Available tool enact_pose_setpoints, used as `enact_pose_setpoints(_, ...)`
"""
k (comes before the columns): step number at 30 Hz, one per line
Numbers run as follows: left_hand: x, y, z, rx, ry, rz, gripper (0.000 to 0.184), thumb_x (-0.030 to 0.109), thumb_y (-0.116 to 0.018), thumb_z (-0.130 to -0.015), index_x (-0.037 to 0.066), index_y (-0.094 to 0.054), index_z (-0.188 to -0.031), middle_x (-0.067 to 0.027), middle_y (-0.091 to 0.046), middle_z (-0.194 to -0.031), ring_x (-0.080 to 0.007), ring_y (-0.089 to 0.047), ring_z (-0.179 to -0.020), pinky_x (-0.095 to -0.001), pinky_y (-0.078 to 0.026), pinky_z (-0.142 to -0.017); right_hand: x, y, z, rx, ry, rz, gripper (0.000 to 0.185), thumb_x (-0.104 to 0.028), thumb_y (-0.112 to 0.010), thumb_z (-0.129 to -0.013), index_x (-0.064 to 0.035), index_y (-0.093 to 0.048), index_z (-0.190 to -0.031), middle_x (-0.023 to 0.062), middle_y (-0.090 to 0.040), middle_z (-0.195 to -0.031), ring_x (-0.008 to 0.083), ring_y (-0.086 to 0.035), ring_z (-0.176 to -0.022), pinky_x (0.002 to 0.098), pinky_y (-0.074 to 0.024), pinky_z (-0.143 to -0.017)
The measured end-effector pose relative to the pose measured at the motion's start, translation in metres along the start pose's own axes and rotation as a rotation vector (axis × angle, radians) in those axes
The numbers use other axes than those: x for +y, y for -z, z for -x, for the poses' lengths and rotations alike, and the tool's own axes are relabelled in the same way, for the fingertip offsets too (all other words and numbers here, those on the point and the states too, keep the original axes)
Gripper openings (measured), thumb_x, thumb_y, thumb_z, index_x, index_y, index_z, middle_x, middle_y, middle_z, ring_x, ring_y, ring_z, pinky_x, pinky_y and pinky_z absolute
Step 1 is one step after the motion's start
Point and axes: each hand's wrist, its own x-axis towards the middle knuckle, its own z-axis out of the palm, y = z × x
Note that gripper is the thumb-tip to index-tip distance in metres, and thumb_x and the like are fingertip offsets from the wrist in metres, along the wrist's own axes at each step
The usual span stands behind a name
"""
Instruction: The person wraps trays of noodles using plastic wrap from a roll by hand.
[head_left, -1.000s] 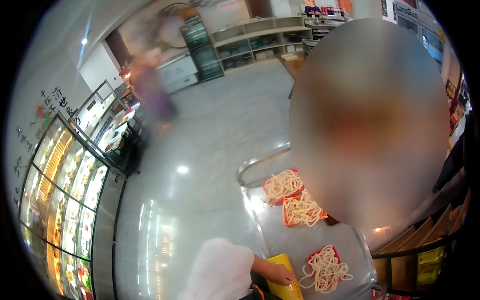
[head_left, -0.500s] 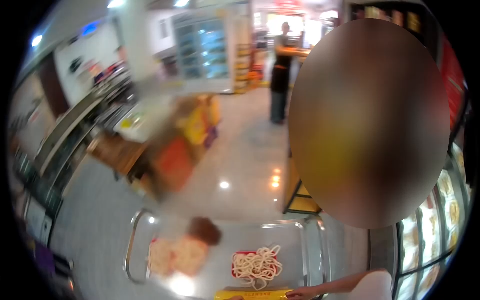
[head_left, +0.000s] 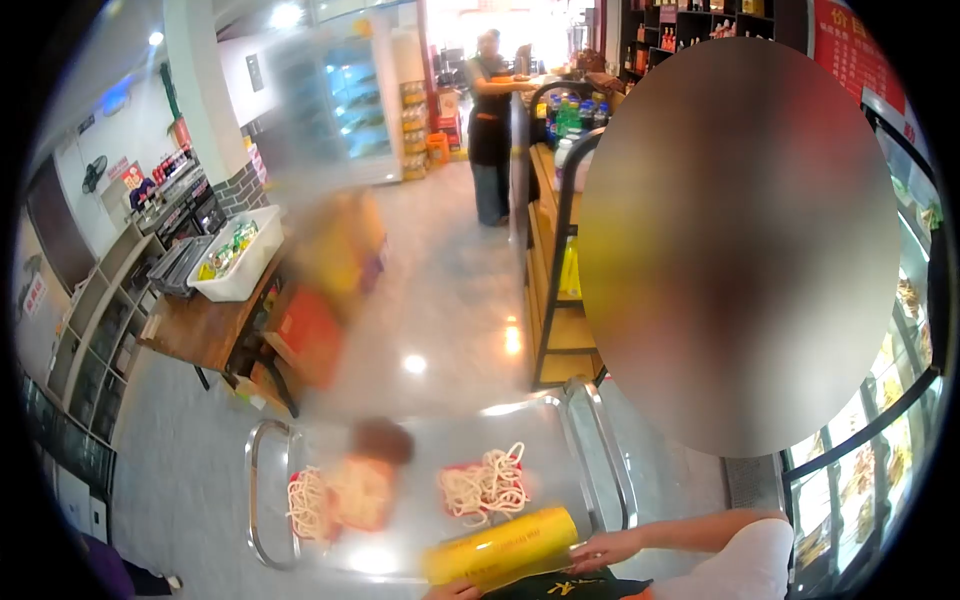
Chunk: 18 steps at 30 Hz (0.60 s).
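Note:
A roll of yellow plastic film (head_left: pixel 505 545) with small red print lies tilted at the near edge of the metal cart (head_left: pixel 420 470). My right hand (head_left: pixel 603 551) comes in from the right, its closed fingers at the roll's lower right edge. Low in the view, my left hand (head_left: pixel 455 592) is at the roll's lower left, partly cut off by the frame. Beyond the roll, pale noodle-like strands (head_left: pixel 487 484) are heaped on a red tray. More strands (head_left: pixel 306 505) sit on red trays at the left, partly blurred. A brown blurred shape (head_left: pixel 382 440) is behind them.
Metal handles (head_left: pixel 604 460) rise at the cart's ends. Ahead left stands a wooden table (head_left: pixel 215 335) with a white bin (head_left: pixel 240 262). A shelf rack (head_left: pixel 560 320) with bottles is ahead right, a glass display case (head_left: pixel 850 480) far right. Another person (head_left: pixel 490 130) stands farther back.
The view has turned right and sharpened. The yellow roll shows more fully and is tilted, its right end higher. My right hand has come higher into view, still at the roll.

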Motion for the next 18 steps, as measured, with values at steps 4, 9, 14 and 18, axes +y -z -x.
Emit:
enact_pose_setpoints(4, 0.043, 0.037, 0.008, 0.11, -0.234, -0.013, 0.017, 0.016, -0.049, -0.077, 0.008, -0.052, -0.092, -0.0122, -0.052, -0.082, -0.0278, -0.052, -0.074, -0.0346, -0.043, -0.064, -0.036, 0.002, 0.016, 0.026, 0.015, -0.033, 0.021, -0.025, -0.04, -0.089, -0.0046, -0.044, -0.083, 0.004, -0.043, -0.071, 0.0095, -0.042, -0.073, 0.0262, -0.0376, -0.066)
enact_pose_setpoints(9, 0.069, 0.074, 0.033, -0.01, -0.353, -0.197, 0.024, 0.007, -0.054, -0.07, 0.01, -0.052, -0.093, -0.0047, -0.05, -0.081, -0.0202, -0.053, -0.067, -0.0278, -0.046, -0.052, -0.105, 0.008, 0.029, -0.143, -0.151, -0.116, 0.025, -0.018, -0.042, -0.088, -0.0021, -0.039, -0.07, 0.0027, -0.046, -0.071, 0.0121, -0.048, -0.105, 0.0209, -0.0372, -0.07)
enact_pose_setpoints(14, 0.091, 0.096, 0.046, -0.203, -0.244, -0.214, 0.028, 0.007, -0.055, -0.068, 0.009, -0.051, -0.095, -0.0049, -0.051, -0.085, -0.0198, -0.054, -0.071, -0.0266, -0.046, -0.052, -0.123, 0.007, 0.038, -0.17, -0.022, -0.398, 0.024, -0.016, -0.044, -0.088, -0.0015, -0.039, -0.069, 0.0027, -0.042, -0.067, 0.0117, -0.051, -0.101, 0.0227, -0.0386, -0.068)
enact_pose_setpoints(18, 0.121, 0.121, 0.046, -0.346, -0.034, -0.043, 0.028, 0.032, -0.042, -0.082, 0.008, -0.054, -0.088, -0.0097, -0.053, -0.081, -0.0276, -0.055, -0.068, -0.0366, -0.045, -0.06, -0.151, 0.019, 0.042, -0.191, -0.022, -0.403, 0.023, -0.016, -0.044, -0.087, -0.001, -0.04, -0.071, 0.0033, -0.044, -0.066, 0.0123, -0.053, -0.099, 0.0226, -0.0391, -0.067)
